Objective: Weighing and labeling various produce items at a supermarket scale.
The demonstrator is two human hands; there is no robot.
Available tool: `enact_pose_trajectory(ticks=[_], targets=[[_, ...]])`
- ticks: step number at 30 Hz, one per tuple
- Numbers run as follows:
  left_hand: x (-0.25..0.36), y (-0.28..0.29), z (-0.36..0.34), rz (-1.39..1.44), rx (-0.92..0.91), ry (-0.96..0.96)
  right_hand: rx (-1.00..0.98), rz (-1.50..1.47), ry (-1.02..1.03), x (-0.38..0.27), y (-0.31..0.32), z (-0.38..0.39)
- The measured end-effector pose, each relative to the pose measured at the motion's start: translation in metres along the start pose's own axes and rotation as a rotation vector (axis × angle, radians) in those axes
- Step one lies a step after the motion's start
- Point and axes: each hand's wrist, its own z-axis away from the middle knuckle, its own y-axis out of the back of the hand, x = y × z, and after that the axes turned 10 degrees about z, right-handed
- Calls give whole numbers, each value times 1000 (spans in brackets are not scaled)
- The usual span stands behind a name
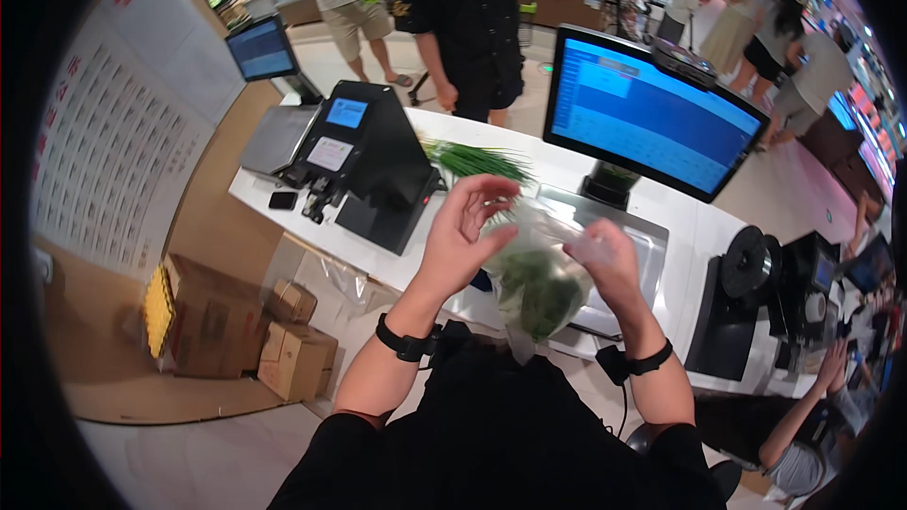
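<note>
A clear plastic bag point(537, 236) with dark green leafy vegetables point(540, 295) in it hangs in front of me, over the near edge of the counter. My right hand point(609, 260) is closed on the bag's upper right part. At the upper left of the bag, my left hand point(477, 222) has its fingers curved and its thumb apart, with nothing seen in its grasp. Just beyond the left hand, a bunch of long thin green stalks point(477, 161) lies on the white counter. A metal scale plate point(633, 274) shows behind and right of the bag, partly hidden by it.
A black label-printing scale point(368, 165) stands at the left, a large touchscreen point(652, 109) at the far right. Another black machine point(727, 312) occupies the counter's right end. Cardboard boxes point(222, 316) sit lower left. A person in black point(463, 28) stands across the counter.
</note>
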Motion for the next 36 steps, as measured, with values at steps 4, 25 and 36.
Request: enact_pose_trajectory(ticks=[4, 25, 36], targets=[[-29, 14, 47, -613, -332, 121, -56, -156, 101, -11, -41, -8], [6, 194, 45, -936, -201, -4, -63, 748, 116, 21, -266, -74], [45, 310, 39, -417, 230, 410, -87, 760, 203, -13, -369, -95]])
